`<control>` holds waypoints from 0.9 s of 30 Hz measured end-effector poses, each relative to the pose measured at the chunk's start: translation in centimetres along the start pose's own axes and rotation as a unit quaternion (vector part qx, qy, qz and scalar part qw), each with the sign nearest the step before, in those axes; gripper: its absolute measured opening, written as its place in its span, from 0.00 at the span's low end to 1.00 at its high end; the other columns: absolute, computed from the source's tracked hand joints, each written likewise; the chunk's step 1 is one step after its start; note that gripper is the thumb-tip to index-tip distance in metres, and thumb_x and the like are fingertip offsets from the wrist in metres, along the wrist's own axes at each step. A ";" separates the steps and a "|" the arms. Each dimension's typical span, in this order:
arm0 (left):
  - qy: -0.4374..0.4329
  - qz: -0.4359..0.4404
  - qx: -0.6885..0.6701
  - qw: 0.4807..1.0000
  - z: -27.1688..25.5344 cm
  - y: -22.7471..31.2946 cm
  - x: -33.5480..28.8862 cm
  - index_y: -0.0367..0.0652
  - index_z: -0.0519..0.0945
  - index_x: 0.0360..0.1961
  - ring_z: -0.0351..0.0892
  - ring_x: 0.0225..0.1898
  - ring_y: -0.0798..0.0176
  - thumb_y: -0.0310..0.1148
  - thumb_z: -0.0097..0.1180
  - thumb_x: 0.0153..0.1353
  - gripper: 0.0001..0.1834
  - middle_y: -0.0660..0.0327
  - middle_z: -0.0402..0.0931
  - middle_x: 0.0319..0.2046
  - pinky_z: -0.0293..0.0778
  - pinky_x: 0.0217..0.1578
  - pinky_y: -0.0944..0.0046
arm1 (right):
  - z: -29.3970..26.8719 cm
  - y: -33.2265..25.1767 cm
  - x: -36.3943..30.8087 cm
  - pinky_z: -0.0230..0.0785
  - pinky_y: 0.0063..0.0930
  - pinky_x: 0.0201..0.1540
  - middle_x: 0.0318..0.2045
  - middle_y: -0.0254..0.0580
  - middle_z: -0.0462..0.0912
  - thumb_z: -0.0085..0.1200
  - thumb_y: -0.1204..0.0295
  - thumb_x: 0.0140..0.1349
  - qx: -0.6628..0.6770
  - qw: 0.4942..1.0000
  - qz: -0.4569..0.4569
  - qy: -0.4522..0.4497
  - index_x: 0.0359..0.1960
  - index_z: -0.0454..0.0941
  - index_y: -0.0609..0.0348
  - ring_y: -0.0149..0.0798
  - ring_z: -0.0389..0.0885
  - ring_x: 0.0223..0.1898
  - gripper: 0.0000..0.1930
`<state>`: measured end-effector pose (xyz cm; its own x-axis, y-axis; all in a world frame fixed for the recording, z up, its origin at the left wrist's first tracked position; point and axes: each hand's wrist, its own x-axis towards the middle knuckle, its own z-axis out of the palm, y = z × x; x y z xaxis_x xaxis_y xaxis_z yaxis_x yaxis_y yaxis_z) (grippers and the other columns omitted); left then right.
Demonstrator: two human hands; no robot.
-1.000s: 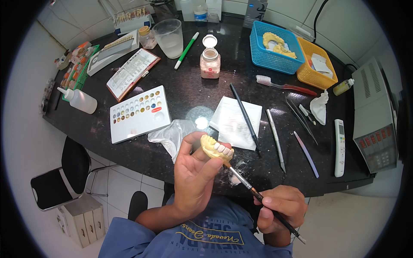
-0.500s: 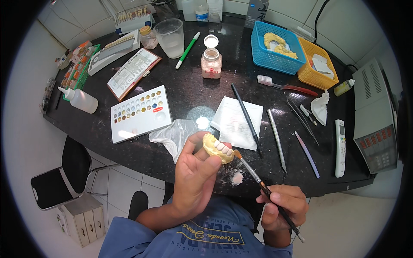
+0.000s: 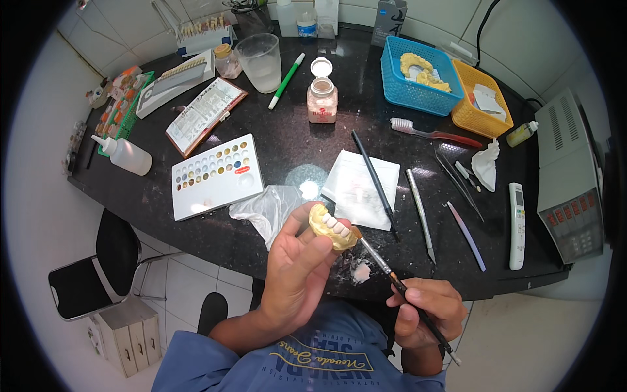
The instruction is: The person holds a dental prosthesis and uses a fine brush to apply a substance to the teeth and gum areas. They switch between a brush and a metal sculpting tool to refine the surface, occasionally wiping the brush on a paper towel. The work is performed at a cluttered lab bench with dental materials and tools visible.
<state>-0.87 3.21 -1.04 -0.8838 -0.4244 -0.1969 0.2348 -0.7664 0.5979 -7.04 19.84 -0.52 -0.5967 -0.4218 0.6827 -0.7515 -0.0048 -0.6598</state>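
Note:
My left hand [image 3: 297, 271] grips a yellow dental cast with a row of white teeth [image 3: 332, 227], held just above the near edge of the black table [image 3: 294, 150]. My right hand [image 3: 424, 313] holds a thin dark-handled brush [image 3: 398, 287] like a pen. The brush tip touches the right end of the tooth row. A small patch of whitish paste [image 3: 359, 271] lies on the table directly under the cast.
A white palette with colour wells [image 3: 215, 175], crumpled clear plastic [image 3: 264, 208], a white paper sheet [image 3: 362, 186] with a black brush [image 3: 373, 175], metal tools [image 3: 421, 215], a pink powder jar [image 3: 321, 101], blue basket [image 3: 418, 78] and orange basket [image 3: 483, 98], a remote [image 3: 516, 225] and a grey machine [image 3: 571, 176].
My right hand has shifted slightly right and down, drawing the brush along while its tip stays at the teeth. My left hand has turned the cast a little.

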 end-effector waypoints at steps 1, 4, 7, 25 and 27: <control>0.000 -0.001 -0.001 1.000 0.0 0.0 0.0 0.41 0.62 0.58 0.74 0.51 0.61 0.33 0.60 0.60 0.29 0.54 0.75 0.46 0.67 0.57 0.58 | -0.1 0.0 0.0 0.75 0.20 0.19 0.24 0.47 0.78 0.56 0.71 0.59 -0.001 1.000 -0.008 -0.012 0.35 0.71 0.63 0.32 0.79 0.18 0.09; -0.001 -0.001 0.002 1.000 0.0 0.1 0.0 0.41 0.62 0.58 0.74 0.51 0.61 0.33 0.60 0.60 0.29 0.54 0.75 0.46 0.67 0.58 0.58 | -0.4 -0.2 0.3 0.75 0.20 0.19 0.24 0.47 0.78 0.55 0.71 0.59 0.022 0.999 -0.018 -0.037 0.36 0.72 0.63 0.31 0.79 0.18 0.09; -0.003 0.001 -0.001 1.000 0.1 0.2 0.0 0.41 0.62 0.58 0.74 0.51 0.61 0.32 0.60 0.60 0.28 0.53 0.75 0.46 0.66 0.58 0.58 | -0.1 -0.2 0.0 0.73 0.19 0.19 0.23 0.45 0.78 0.55 0.71 0.59 0.017 1.000 -0.011 -0.007 0.36 0.72 0.63 0.31 0.78 0.16 0.09; -0.018 0.053 0.008 0.998 0.2 -0.5 0.1 0.42 0.57 0.59 0.74 0.53 0.60 0.24 0.60 0.58 0.31 0.50 0.76 0.47 0.63 0.60 0.56 | 0.0 -0.1 0.3 0.75 0.20 0.20 0.26 0.49 0.78 0.55 0.71 0.61 -0.001 1.000 -0.010 -0.017 0.38 0.72 0.63 0.30 0.78 0.19 0.09; -0.021 0.060 0.012 0.998 0.0 -0.7 0.1 0.42 0.57 0.59 0.74 0.53 0.60 0.23 0.60 0.58 0.32 0.50 0.77 0.47 0.64 0.60 0.56 | -0.1 -0.1 0.3 0.74 0.20 0.20 0.26 0.49 0.78 0.55 0.70 0.61 0.008 0.999 -0.016 -0.032 0.38 0.72 0.62 0.30 0.78 0.18 0.09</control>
<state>-1.10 3.66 -1.47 -0.8661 -0.4915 -0.0911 0.3306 -0.6999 0.6331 -7.17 19.85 -0.20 -0.5523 -0.4788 0.6824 -0.7655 -0.0329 -0.6426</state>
